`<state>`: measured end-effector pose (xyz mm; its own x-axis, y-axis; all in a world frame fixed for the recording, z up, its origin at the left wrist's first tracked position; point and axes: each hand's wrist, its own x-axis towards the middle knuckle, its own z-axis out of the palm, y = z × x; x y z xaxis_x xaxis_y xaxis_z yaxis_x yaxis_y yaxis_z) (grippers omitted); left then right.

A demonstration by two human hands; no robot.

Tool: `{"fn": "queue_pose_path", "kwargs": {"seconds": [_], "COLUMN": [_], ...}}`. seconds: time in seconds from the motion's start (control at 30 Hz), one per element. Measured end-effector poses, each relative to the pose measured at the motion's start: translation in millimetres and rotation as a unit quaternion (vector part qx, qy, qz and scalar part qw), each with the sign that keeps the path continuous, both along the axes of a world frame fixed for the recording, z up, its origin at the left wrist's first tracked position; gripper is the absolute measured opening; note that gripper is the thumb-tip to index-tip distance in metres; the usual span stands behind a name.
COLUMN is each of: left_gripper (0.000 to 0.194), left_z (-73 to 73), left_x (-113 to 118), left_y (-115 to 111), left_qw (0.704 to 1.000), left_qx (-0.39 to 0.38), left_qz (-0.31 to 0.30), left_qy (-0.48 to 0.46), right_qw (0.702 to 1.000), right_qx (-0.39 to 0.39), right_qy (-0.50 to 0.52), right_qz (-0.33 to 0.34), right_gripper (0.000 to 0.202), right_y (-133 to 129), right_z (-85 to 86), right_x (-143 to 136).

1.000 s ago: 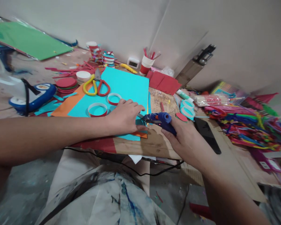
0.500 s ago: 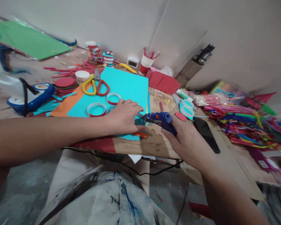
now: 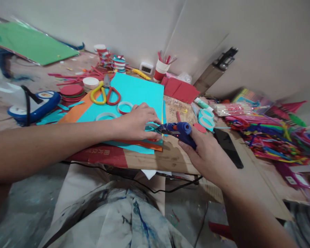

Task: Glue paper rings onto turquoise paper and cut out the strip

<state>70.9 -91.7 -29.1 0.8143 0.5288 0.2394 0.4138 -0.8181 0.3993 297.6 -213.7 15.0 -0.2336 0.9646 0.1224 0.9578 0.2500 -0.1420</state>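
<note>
1. Glue gun [image 3: 177, 130], centre: dark blue, with orange and a small red light.
2. Sheets [image 3: 142, 89], centre: turquoise over orange.
3. Scissors [image 3: 114, 96], centre left: one yellow handle, one red.
4. Board [image 3: 31, 43], upper left: green.
5. Cup [image 3: 161, 71], upper centre: white above red.
6. Shirt [image 3: 113, 220], bottom: pale, streaked blue and black.
7. Phone [image 3: 227, 148], right: black.

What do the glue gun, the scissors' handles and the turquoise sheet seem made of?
Glue gun: probably hard plastic, smooth moulded blue body.
Scissors' handles: smooth, solid yellow and red, likely plastic.
Turquoise sheet: matte, flat, thin; paper or card, can't tell which.
</note>
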Motion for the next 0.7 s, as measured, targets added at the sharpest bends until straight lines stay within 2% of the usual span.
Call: {"fn": "queue_pose_path", "kwargs": {"seconds": [0.3, 0.43, 0.7], "left_gripper": [0.051, 0.050, 0.042], "left_z": [-5.7, -5.3, -8.0], "left_x": [9.0, 10.9, 11.7], "left_y": [-8.4, -13.2, -14.6], "left_qw": [0.996, 0.995, 0.996], "left_qx": [0.000, 0.006, 0.003], "left_qz": [0.088, 0.094, 0.085], "left_qy": [0.031, 0.007, 0.018], "right_qw": [1.000, 1.000, 1.000], "right_qx": [0.000, 0.000, 0.004], "right_qy": [0.000, 0.002, 0.011], "right_qz": [-0.004, -0.005, 0.015], "right_gripper": [0.012, 0.012, 0.012], "right_y": [-1.8, -2.4, -1.0], "right_z": [-0.1, -0.3, 0.4], "right_x": [-1.8, -2.1, -3.5]}}
